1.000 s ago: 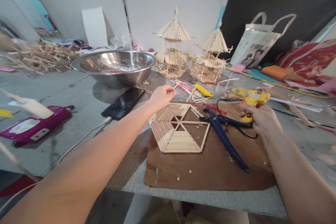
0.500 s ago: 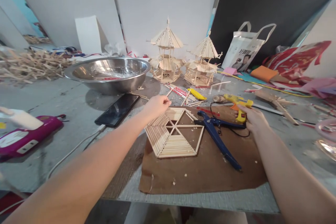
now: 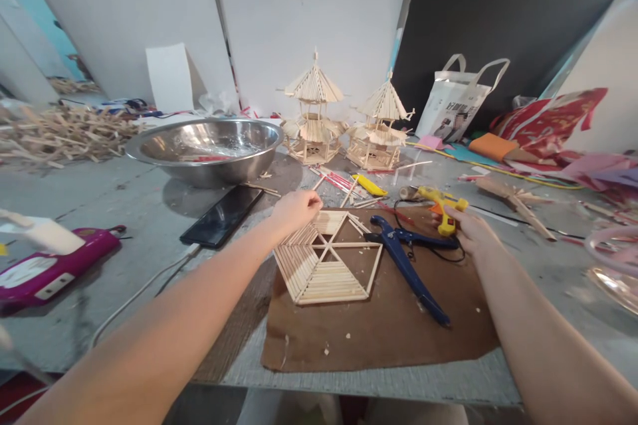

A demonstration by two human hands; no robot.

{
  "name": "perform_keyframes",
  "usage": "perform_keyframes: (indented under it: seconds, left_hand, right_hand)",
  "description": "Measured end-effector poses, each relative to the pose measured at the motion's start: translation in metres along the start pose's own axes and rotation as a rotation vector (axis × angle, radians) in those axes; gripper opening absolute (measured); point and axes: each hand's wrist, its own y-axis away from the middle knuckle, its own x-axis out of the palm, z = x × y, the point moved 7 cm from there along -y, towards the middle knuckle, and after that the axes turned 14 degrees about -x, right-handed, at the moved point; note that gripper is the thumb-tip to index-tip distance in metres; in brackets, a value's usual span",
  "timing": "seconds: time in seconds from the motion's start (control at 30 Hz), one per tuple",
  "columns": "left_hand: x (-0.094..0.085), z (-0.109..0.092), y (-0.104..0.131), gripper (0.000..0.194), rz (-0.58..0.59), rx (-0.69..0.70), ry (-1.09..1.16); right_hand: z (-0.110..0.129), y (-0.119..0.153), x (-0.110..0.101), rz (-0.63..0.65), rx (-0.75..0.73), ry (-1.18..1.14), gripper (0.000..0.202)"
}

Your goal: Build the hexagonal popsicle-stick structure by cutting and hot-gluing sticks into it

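Note:
My left hand [image 3: 298,210] is closed, fingertips pinched together, just above the far edge of a hexagonal stick frame [image 3: 331,285]. Whatever it pinches, if anything, is hidden. Several of the frame's wedges are filled with rows of thin wooden sticks; those on the right are bare. To the right, my right hand [image 3: 475,231] grips a yellow hot glue gun [image 3: 455,202] by its handle. Between the hands lies a blue-handled cutter [image 3: 409,265], its jaws by the frame's right corner. Frame and cutter rest on a brown cloth mat [image 3: 379,345].
Two stick pavilions [image 3: 315,129] stand behind loose sticks and a yellow object [image 3: 369,186]. To the left are a steel bowl [image 3: 234,169], a black phone [image 3: 222,216] with a cable, a purple power strip [image 3: 90,255] and a stick heap [image 3: 64,133]. A white bag [image 3: 451,106] stands back right.
The view has tilted up a little, so the table sits slightly lower in the picture. Both hands keep nearly the same places, the right still gripping the glue gun.

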Motion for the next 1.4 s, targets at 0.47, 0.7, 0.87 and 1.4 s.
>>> perform_keyframes:
  seconds: [0.47, 0.7, 0.87, 1.4]
  left_hand:
    - [0.002, -0.001, -0.002, 0.025, -0.024, 0.006, -0.068]
    - [0.004, -0.002, -0.002, 0.025, -0.025, 0.062, -0.045]
    - [0.001, -0.018, -0.001, 0.026, -0.034, 0.161, -0.022]
    - [0.044, -0.12, -0.017, 0.021, 0.217, 0.402, -0.555]
  right_hand:
    - [0.024, 0.0, -0.007, 0.127, -0.132, 1.036, 0.049]
    - [0.021, 0.005, 0.014, 0.272, -0.25, 1.18, 0.053]
    - [0.024, 0.007, 0.019, 0.242, -0.301, 1.247, 0.054]
    - [0.058, 0.02, 0.016, 0.044, -0.476, 1.123, 0.039]
